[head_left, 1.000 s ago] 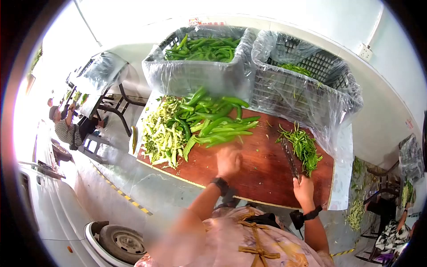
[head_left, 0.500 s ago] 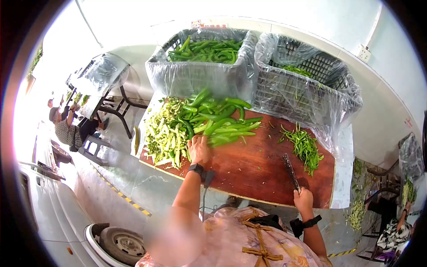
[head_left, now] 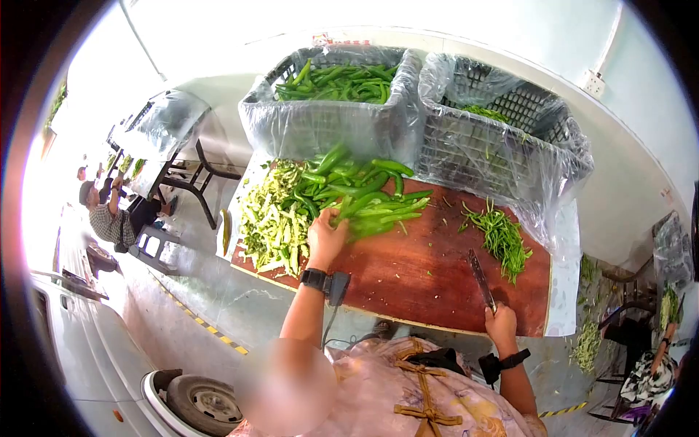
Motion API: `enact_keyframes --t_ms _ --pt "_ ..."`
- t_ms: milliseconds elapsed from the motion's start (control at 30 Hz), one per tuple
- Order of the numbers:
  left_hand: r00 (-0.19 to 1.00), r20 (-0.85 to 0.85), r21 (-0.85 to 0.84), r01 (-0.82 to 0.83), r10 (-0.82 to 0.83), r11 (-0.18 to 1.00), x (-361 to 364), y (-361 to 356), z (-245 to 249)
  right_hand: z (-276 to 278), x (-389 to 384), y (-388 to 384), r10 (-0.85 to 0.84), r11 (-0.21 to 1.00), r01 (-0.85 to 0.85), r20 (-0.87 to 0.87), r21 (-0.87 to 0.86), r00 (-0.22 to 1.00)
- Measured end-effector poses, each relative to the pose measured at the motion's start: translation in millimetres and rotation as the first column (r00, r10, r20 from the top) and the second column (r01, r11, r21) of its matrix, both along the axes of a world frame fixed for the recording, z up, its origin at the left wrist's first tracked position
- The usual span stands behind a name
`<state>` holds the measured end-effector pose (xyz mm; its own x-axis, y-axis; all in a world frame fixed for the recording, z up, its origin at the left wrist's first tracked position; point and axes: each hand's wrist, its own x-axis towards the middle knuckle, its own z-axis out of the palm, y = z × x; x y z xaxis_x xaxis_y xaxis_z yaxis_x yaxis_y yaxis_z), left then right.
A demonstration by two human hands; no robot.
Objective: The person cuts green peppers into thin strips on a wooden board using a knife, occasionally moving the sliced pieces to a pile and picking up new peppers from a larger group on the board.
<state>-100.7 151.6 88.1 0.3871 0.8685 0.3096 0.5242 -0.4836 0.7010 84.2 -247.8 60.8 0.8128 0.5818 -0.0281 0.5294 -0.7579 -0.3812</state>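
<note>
My left hand [head_left: 328,237] is at the near edge of a pile of long green peppers [head_left: 357,191], its thumb and fingers curled in on a green pepper there. The fingers partly hide what they grip. Beside it on the left lies a heap of pale cut pepper cores and seeds [head_left: 273,222]. My right hand [head_left: 501,323] is closed round the handle of a knife [head_left: 481,278]. The blade points away from me, low over the red-brown board [head_left: 415,277]. Beyond the blade lies a small pile of thin green pepper strips [head_left: 499,239].
Behind the board stand two plastic-lined crates: one of whole green peppers [head_left: 258,120], the other with some cut greens [head_left: 495,153]. A person [head_left: 109,211] sits far left, another [head_left: 655,371] at right. A vehicle [head_left: 102,349] stands at lower left.
My left hand has gone from lying fairly flat by the peppers to curled fingers, its wrist raised. My right hand and the knife have shifted slightly.
</note>
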Motion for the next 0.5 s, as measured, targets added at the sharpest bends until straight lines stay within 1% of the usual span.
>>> enact_keyframes --t_ms 67,100,133,167,200,233,267,300,367,400,433,467,500 --pt "1.000 0.016 -0.032 0.001 -0.001 0.999 3 -8 23 -3 0 -1 0.010 1.000 -0.010 0.009 0.011 1.000" --pt "0.999 0.025 -0.102 0.037 -0.035 0.994 4 -11 35 -3 0 -2 0.024 0.999 -0.024 0.020 0.021 1.000" --pt "0.997 0.035 -0.171 0.074 -0.069 0.982 7 -14 40 -3 0 -2 0.015 1.000 -0.016 0.018 0.021 1.000" --pt "0.996 0.033 -0.172 0.083 -0.078 0.982 10 -16 38 -3 -1 -1 0.007 1.000 -0.007 0.008 0.013 1.000" --pt "0.980 0.149 -0.311 0.176 -0.135 0.934 15 -17 33 -1 -1 0 -0.002 1.000 0.002 -0.002 0.006 1.000" --pt "0.948 0.270 -0.432 0.278 -0.171 0.858 20 -19 28 -1 -2 1 -0.013 1.000 0.013 -0.002 0.006 1.000" --pt "0.928 0.297 -0.359 0.325 -0.223 0.875 30 -28 21 -1 -3 1 -0.023 1.000 0.023 0.000 0.001 1.000" --pt "0.904 0.374 -0.493 0.385 -0.209 0.780 39 -37 13 -1 -3 1 -0.032 0.999 0.032 0.001 -0.005 0.999" --pt "0.874 0.417 -0.597 0.469 -0.248 0.650 57 -54 -16 -2 -3 1 -0.049 0.999 0.049 -0.012 -0.001 0.999" --pt "0.874 0.415 -0.599 0.473 -0.255 0.646 62 -66 -18 -3 -3 1 -0.056 0.998 0.056 -0.024 0.006 0.998" --pt "0.922 0.116 -0.513 0.374 -0.370 0.772 65 -78 -19 -1 -5 1 -0.065 0.998 0.065 -0.027 0.006 0.998" --pt "0.892 -0.200 -0.373 0.313 -0.405 0.873 67 -85 -20 2 -5 2 -0.052 0.998 0.053 -0.024 0.019 0.998" --pt "0.887 -0.200 -0.373 0.323 -0.416 0.870 67 -90 -22 4 -5 2 -0.042 0.999 0.042 -0.020 0.031 0.999"
